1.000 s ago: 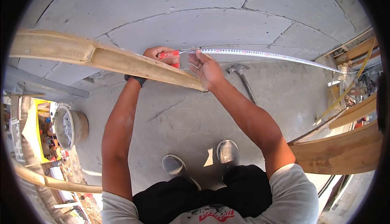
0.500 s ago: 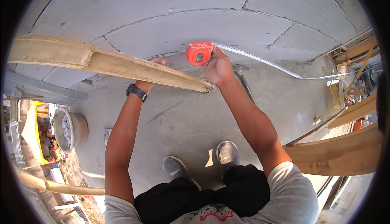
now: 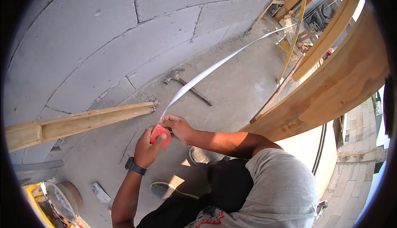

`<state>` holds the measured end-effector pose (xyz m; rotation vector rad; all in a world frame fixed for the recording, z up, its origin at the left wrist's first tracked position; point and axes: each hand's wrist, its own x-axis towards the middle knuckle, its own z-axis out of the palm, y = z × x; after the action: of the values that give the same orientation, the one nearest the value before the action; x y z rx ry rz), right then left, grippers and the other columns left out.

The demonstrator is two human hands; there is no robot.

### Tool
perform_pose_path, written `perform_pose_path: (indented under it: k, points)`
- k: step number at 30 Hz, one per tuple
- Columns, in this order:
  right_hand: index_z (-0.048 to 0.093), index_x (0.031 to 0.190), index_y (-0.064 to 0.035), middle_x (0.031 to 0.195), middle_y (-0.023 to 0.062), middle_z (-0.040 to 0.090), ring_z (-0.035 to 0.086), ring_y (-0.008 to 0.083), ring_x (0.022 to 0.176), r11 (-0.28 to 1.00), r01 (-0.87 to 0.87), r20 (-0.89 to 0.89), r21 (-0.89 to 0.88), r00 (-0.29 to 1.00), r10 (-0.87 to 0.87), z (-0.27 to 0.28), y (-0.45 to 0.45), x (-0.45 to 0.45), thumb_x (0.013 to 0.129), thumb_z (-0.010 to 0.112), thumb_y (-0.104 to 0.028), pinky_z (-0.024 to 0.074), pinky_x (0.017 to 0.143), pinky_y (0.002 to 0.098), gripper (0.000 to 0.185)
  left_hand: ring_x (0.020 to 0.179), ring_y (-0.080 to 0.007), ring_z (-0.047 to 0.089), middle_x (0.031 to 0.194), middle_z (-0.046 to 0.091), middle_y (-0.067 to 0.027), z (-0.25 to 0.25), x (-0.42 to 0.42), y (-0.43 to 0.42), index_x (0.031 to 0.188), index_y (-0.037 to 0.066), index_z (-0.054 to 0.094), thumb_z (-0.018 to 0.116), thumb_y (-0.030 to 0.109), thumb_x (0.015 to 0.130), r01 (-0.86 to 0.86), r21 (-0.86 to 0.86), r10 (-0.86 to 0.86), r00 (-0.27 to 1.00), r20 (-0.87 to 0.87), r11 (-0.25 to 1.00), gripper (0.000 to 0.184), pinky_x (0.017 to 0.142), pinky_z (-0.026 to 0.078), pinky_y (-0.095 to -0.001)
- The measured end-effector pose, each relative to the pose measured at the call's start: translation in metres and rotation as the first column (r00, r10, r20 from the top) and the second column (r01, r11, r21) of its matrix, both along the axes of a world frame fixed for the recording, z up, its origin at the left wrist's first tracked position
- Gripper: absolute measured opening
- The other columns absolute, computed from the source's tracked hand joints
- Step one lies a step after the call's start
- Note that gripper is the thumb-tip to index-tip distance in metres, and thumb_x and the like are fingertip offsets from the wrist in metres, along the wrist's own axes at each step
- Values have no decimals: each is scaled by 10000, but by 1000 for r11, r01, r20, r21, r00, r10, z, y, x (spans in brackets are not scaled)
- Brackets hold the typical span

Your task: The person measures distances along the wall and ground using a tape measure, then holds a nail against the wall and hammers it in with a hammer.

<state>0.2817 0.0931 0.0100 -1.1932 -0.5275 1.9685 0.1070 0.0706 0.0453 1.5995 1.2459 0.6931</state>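
One red tape measure [image 3: 156, 133] just lower left of centre, left hand [image 3: 147, 148] wrapped round it, right hand [image 3: 178, 127] curled beside it, can't tell if pinching. One hammer [image 3: 190, 88] mid-frame, one bucket [image 3: 74, 194] lower left.

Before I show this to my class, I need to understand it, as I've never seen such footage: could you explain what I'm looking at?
There is no robot here, only a person's two bare hands. One camera, worn on the head, looks forward and down, so you see roughly what the wearer sees, including their shoes.

The left hand, with a black wristwatch above it, grips a red tape measure. The right hand is close against it; its exact contact is hard to see. The white blade stretches away toward the upper right.

On the concrete floor lies a claw hammer, near a block wall. A bucket stands at lower left.
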Motion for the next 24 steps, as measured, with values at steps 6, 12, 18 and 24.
perform_pose_path:
  k: [6,12,18,24]
  points:
    - [590,995,-109,946,15,616,619,150,843,988,-13,0,-157,1000,13,-9,-23,8,941,593,-252,525,750,348,153,868,-239,681,948,697,-164,-1,17,11,1183,19,616,638,375,889,23,-144,-28,999,-30,989,462,792,512,-336]
    - [583,1073,-116,1019,48,627,626,181,883,964,-79,-39,-255,997,72,-15,-46,24,930,568,-267,514,804,383,208,910,-248,681,980,698,-178,-22,17,15,1147,1,645,626,392,890,253,-323,-288,955,-66,912,469,811,507,-333]
    - [584,1116,-118,1037,44,630,624,175,863,883,-258,-154,-393,965,214,-30,-44,41,930,561,-338,516,791,368,289,924,-165,650,1006,700,-153,-47,15,11,1155,-58,623,610,364,918,261,-408,-235,965,115,875,484,832,493,-296]
    - [584,1056,-114,862,8,604,620,116,755,952,52,-1,-300,998,-55,-39,-26,65,963,557,-345,528,672,282,251,863,-92,598,932,687,-75,-46,7,18,1140,-62,628,601,348,937,261,-475,-183,962,205,840,457,797,479,-259]
